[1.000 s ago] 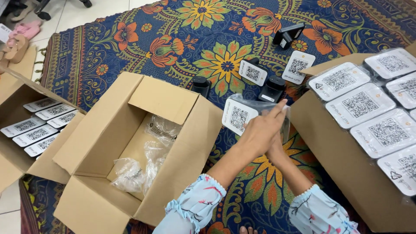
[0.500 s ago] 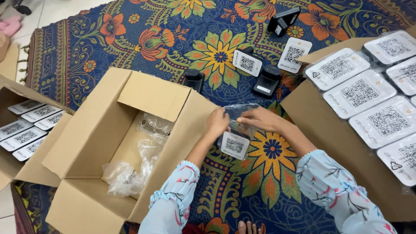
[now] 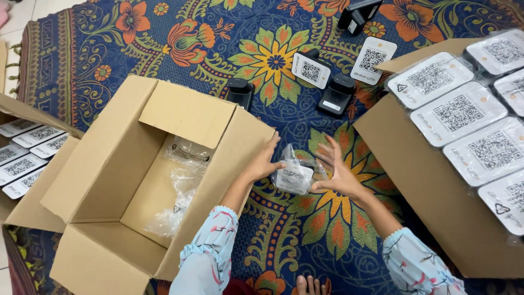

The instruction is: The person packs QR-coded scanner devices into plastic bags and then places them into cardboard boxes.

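Head view, near to far. Toes (image 3: 308,284) at the bottom edge, then two sleeves in pale floral fabric. Both hands meet on a small white card-shaped unit in a clear crinkly plastic bag (image 3: 295,173), held just above a blue floral woven rug (image 3: 305,240). Left hand (image 3: 266,161): fingers curled on the bag's left edge, next to the box wall. Right hand (image 3: 337,172): fingers spread wide, palm against the bag's right side, a loose hold.

Left of the hands: open brown corrugated cardboard box (image 3: 109,186), flaps up, holding only empty crumpled clear bags (image 3: 183,188). Right: second cardboard box (image 3: 436,191), packed with flat white bagged units (image 3: 458,112), square code prints facing up, in rows. Far left edge: a third box (image 3: 22,117) with smaller white cards (image 3: 24,158) stacked on a slant.

Farther out on the rug: three black blocky plastic devices (image 3: 337,94), one touching the middle box's flap, one near the top edge; two loose white rounded-corner cards (image 3: 311,70) with code prints beside them. Pale tiled floor (image 3: 22,16) at top left.
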